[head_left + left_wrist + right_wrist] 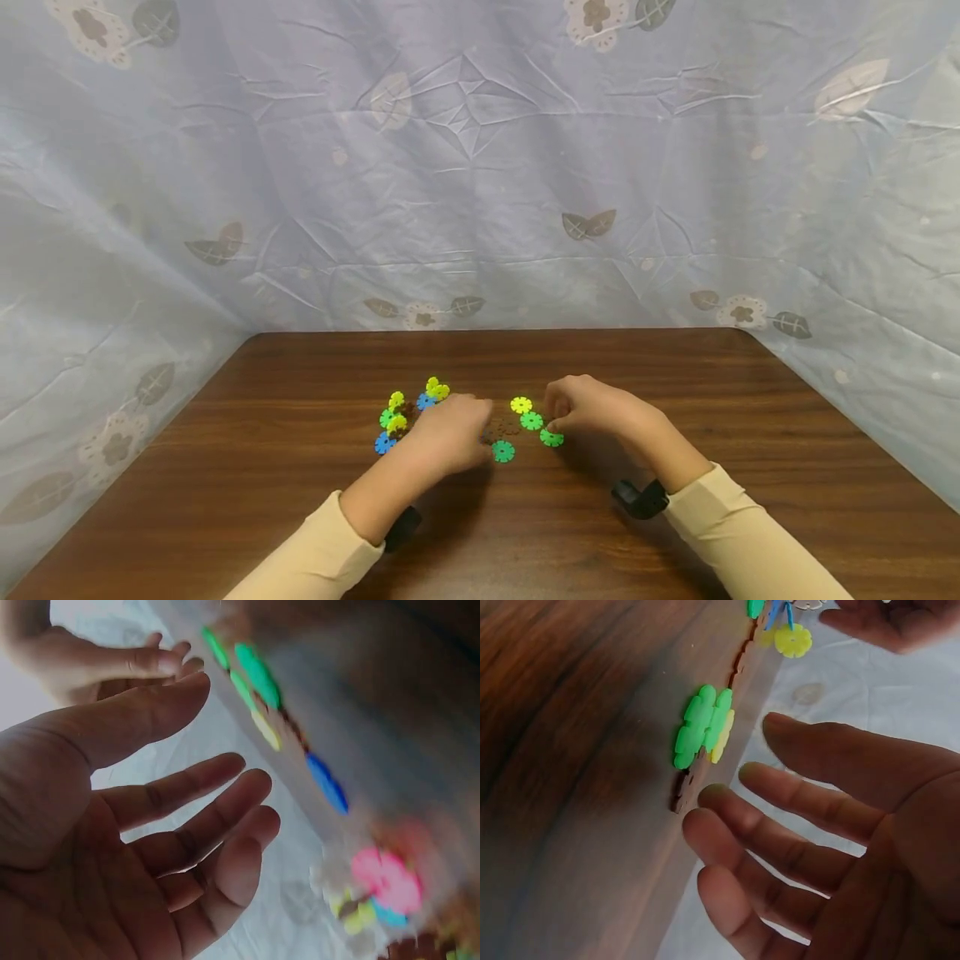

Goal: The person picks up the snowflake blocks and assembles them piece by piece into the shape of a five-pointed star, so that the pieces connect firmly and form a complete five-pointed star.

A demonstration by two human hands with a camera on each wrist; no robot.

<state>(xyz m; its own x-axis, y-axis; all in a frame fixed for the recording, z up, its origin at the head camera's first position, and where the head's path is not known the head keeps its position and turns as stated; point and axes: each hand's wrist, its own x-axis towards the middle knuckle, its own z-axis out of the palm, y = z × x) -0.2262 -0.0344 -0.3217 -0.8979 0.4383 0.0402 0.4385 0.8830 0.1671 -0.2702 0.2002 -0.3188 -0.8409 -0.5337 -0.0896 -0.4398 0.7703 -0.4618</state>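
Observation:
Flat notched plastic discs in several colours lie on the wooden table. My left hand (452,435) is over the table between two groups of them; the left wrist view shows its fingers loosely bent and holding nothing. Close by are a teal-green disc (503,452), brown discs (512,427) and a blue disc (328,784). My right hand (596,407) hovers at the right end of the discs, thumb and fingers apart in the right wrist view. Nearest it are a green disc (552,437), another green disc (532,421) and a yellow disc (521,405).
Left of my left hand sits a cluster with yellow discs (397,425), a blue disc (385,442) and brown ones, some standing up on others. A pink disc (386,879) shows there in the left wrist view. A patterned curtain (465,183) surrounds the table (570,533) behind and at the sides.

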